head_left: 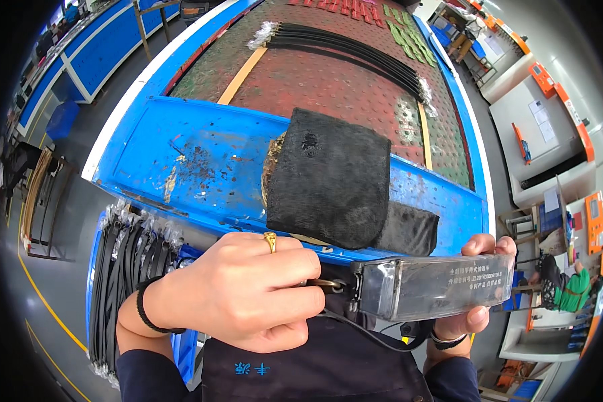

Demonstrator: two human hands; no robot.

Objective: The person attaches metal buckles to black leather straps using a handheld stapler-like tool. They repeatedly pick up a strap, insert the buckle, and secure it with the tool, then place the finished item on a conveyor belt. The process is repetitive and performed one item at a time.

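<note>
My right hand (457, 326) grips a long, see-through dark plastic box (429, 291) with white print, thumb below and fingers on its far side. My left hand (254, 288), wearing a ring and a black wristband, is closed at the box's left end. A brass-coloured metal piece (329, 285) emerges from its fingers toward that end; the rest is hidden. Below the box, a thin black strap (368, 335) curves across my dark apron (301, 368). Just beyond my hands, a black fuzzy cloth (331, 177) covers a worn block, with a smaller dark cloth piece (409, 230) beside it.
The blue-edged bench (137, 144) has a stained surface. Farther back, several black straps (348, 50) with plastic-wrapped ends lie across two wooden strips (243, 76). Red and green pieces (409, 37) lie at the far end. More wrapped straps (117, 288) hang at left.
</note>
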